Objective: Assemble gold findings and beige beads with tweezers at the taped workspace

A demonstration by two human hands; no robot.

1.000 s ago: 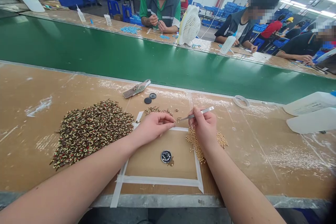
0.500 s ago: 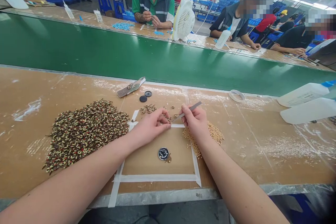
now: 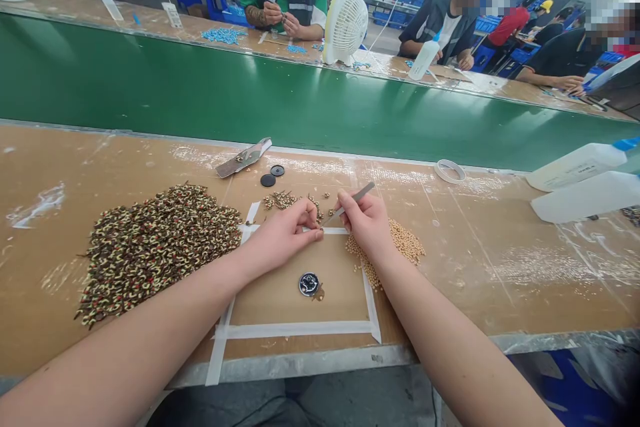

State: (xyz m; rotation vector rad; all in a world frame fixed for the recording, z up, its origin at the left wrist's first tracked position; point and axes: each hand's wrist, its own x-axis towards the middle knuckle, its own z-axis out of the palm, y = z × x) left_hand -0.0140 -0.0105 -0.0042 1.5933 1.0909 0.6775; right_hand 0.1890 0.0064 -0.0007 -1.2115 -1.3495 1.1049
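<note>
My left hand (image 3: 293, 230) is closed in a pinch above the taped square; the small piece at its fingertips is too tiny to make out. Slim metal tweezers (image 3: 364, 191) are gripped in my right hand (image 3: 369, 221), their tip pointing down-left close to the left fingertips. Below both hands sits a small round black dish (image 3: 309, 284) with glossy dark contents, a brown stain beside it. A large pile of small brown-and-cream pieces with red spots (image 3: 160, 250) lies left. Beige beads (image 3: 406, 243) are heaped by my right wrist. Behind my fingers are several loose small pieces (image 3: 280, 200).
Two black discs (image 3: 268, 181) and a folded cardboard strip (image 3: 243, 159) lie farther back. A tape roll (image 3: 450, 171) and two white bottles (image 3: 575, 167) are at right. Beyond the green belt (image 3: 200, 87), co-workers sit near a fan (image 3: 346, 20).
The whole view has shifted slightly, with the scene sitting a little higher. My hands keep nearly the same pose. Across the belt, one co-worker's hand has drawn back from the tabletop.
</note>
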